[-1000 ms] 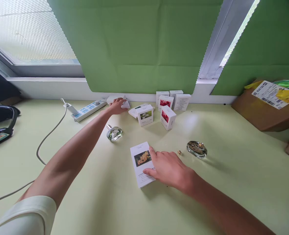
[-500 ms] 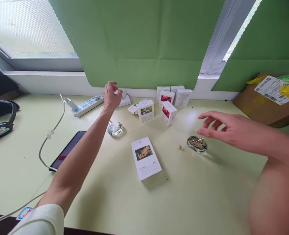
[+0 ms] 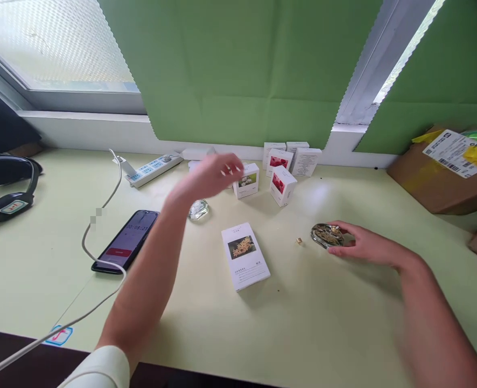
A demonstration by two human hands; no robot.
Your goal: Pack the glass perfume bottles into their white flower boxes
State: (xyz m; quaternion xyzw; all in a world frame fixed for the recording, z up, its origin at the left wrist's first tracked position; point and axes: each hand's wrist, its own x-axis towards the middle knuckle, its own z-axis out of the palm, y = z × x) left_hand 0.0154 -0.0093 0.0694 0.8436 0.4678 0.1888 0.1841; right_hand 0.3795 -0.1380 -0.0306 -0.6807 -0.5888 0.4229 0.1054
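Observation:
My right hand (image 3: 353, 241) has its thumb and fingers on either side of the clear glass perfume bottle (image 3: 324, 235), which lies on the table and has a gold neck. Left of the bottle is a small gold piece (image 3: 299, 241). Slightly blurred, my left hand (image 3: 214, 175) is above the table with loosely curved fingers and nothing visible in them. It is in front of the white box with a white-flower picture (image 3: 246, 181). Below it lies a second glass bottle (image 3: 198, 210), partly covered by my arm. A flat white box with an orange-flower picture (image 3: 245, 256) lies between my arms.
Several small white boxes, one with a red-flower picture (image 3: 282, 186), stand near the wall. At left are a phone (image 3: 121, 242), a white cable (image 3: 85, 242), a power strip (image 3: 153, 170) and a black headset (image 3: 12, 199). A cardboard carton (image 3: 428, 180) sits at right.
My right hand has come down from above the bottle and taken hold of it. My left hand has moved right, from near the power strip to the small white boxes. The view has shifted slightly.

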